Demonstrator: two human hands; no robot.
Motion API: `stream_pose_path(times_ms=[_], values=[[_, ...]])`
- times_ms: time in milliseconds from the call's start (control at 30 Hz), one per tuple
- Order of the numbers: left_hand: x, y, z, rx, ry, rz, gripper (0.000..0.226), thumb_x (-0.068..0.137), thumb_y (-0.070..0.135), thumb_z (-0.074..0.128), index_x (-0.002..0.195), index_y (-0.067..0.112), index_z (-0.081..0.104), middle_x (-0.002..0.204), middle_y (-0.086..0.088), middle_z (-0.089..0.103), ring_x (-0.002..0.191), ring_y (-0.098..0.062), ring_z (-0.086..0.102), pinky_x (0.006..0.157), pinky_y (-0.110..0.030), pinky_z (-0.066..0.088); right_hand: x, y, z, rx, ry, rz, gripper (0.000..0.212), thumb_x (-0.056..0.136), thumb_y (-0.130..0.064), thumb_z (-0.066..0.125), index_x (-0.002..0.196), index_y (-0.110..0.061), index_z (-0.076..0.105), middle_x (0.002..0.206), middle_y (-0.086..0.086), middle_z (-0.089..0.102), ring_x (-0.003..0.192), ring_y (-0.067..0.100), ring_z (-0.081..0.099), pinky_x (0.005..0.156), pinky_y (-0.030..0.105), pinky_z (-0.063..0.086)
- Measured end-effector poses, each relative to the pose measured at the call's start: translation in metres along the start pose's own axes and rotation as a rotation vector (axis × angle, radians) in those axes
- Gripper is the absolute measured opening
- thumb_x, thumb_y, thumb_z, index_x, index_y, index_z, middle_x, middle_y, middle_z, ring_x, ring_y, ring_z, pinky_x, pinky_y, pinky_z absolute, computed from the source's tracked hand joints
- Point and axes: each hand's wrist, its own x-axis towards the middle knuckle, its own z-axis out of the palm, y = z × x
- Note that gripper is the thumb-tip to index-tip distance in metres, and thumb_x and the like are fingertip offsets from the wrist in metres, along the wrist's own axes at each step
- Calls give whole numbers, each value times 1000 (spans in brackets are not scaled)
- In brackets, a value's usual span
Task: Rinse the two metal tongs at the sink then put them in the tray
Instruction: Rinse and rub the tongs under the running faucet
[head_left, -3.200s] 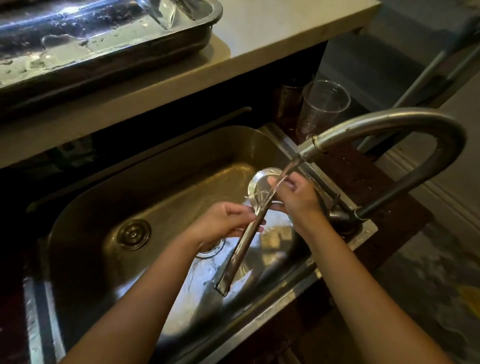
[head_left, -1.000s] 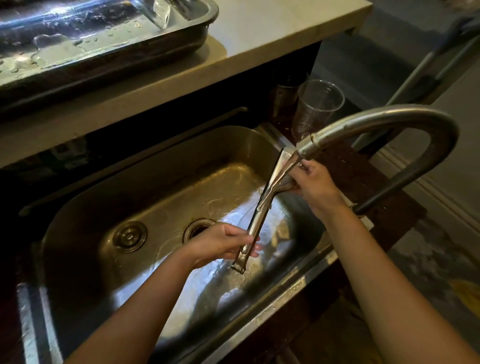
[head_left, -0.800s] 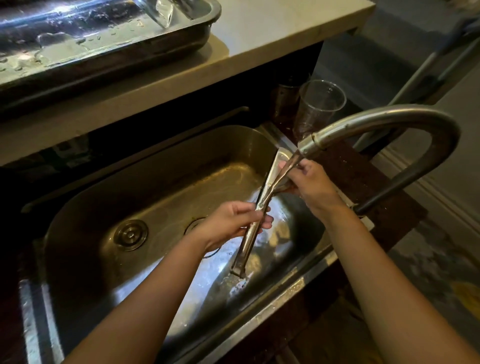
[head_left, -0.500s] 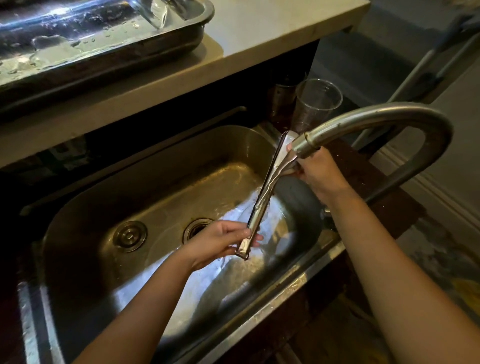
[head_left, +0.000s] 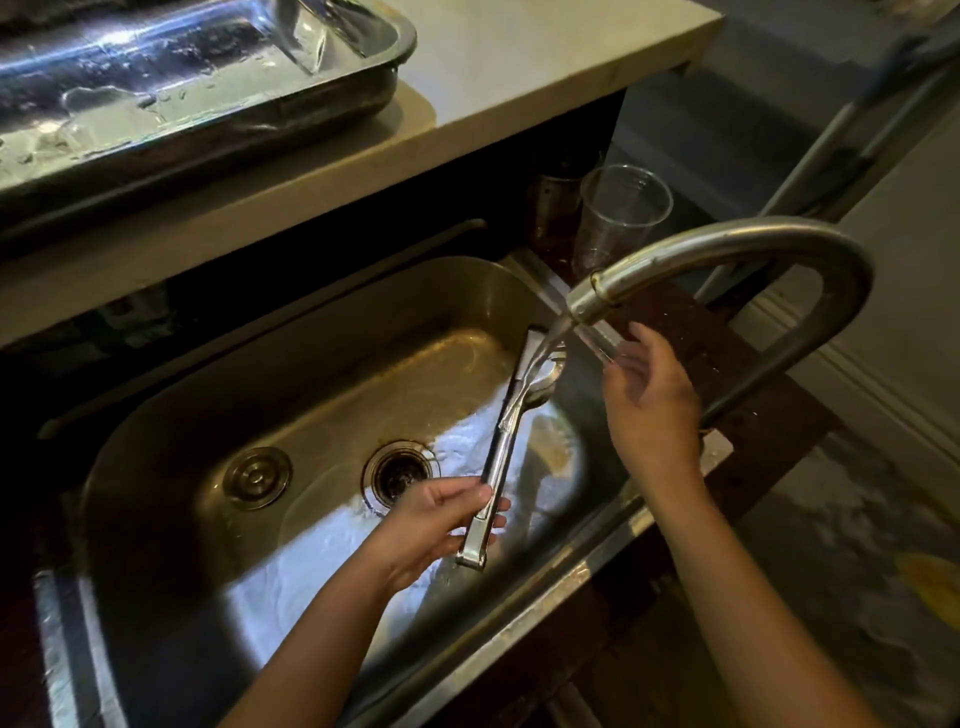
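A pair of metal tongs (head_left: 503, 439) slants over the steel sink (head_left: 171, 395), its tips up under the running water from the curved faucet (head_left: 737, 244). My left hand (head_left: 436, 525) grips the tongs near the hinge end. My right hand (head_left: 649, 395) hovers to the right of the tong tips, fingers spread and slightly blurred, holding nothing. The metal tray (head_left: 332, 111) rests on the counter at the top left, wet inside, with something shiny near its right end that I cannot make out. A second pair of tongs is not clearly visible.
A clear plastic cup (head_left: 621, 218) and a dark metal container (head_left: 553, 208) stand behind the sink, under the counter's overhang. The drain (head_left: 401, 470) and a round stopper (head_left: 257, 477) lie on the sink floor. Floor shows to the right.
My right hand has let go of the tong tips and moved right, opening. My left hand still holds the handle end; the tongs stay under the water stream.
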Motion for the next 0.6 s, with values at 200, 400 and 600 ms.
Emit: stream_pose_path(times_ms=[200,400,600], values=[[11,8,17,-53,83,-3,26,88,15,56,73,14,77,75,-2,77,68,-13,71,61,-24,59,-31,9,-9,-567,-19,-178,56,87,-12,57,139,-10,35,148,18,31,136,32,28,105,38,33],[22,24,30,-141,87,11,21,90,15,53,80,9,71,70,-3,76,62,-11,70,56,-22,59,-31,11,-7,-605,-80,-146,56,88,-16,57,139,-8,36,149,16,31,136,30,29,109,39,31],[25,27,31,-222,108,3,16,90,13,53,85,4,66,68,-7,75,59,-12,70,54,-22,59,-40,12,-8,-594,-28,-176,51,86,-11,57,134,0,42,144,19,37,132,32,33,109,34,27]])
